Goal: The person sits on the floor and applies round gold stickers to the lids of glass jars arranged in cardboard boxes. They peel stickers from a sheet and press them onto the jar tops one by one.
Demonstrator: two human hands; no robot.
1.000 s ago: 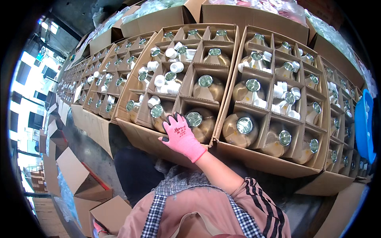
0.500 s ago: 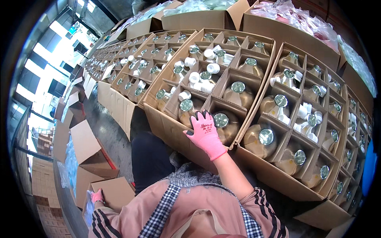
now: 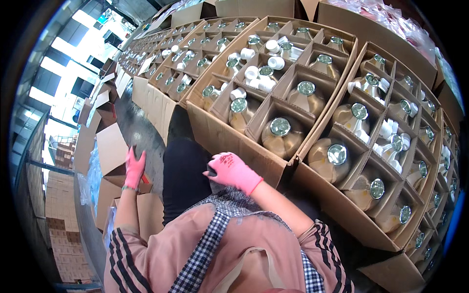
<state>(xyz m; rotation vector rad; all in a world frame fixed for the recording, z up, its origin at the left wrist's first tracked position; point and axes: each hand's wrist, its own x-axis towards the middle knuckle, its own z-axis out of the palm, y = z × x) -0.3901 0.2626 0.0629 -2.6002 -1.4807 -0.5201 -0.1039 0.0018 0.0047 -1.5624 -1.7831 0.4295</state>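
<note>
Both my hands wear pink gloves. My left hand point(image 3: 134, 169) is raised over the open carton point(image 3: 111, 146) at my left, fingers spread, holding nothing. My right hand point(image 3: 231, 171) hovers above my lap, just in front of the nearest divided carton point(image 3: 229, 142). Its thumb stands apart from loosely bent fingers, and nothing shows in it. Cardboard dividers in that carton separate round clear glass jars point(image 3: 282, 138) with shiny round tops. White plastic caps point(image 3: 259, 78) lie among the jars in several compartments.
Another divided carton point(image 3: 337, 215) of jars stands close on the right, and more stretch away to the far left. Behind them, large cartons hold clear plastic bags point(image 3: 376, 17). My dark-trousered knee point(image 3: 183, 171) is between the left cartons and the jars. Grey floor point(image 3: 141, 122) shows beyond.
My right hand has left the near jar compartments and drawn back toward my lap. My left hand has risen from the lower carton, fingers now spread. The view has shifted slightly.
</note>
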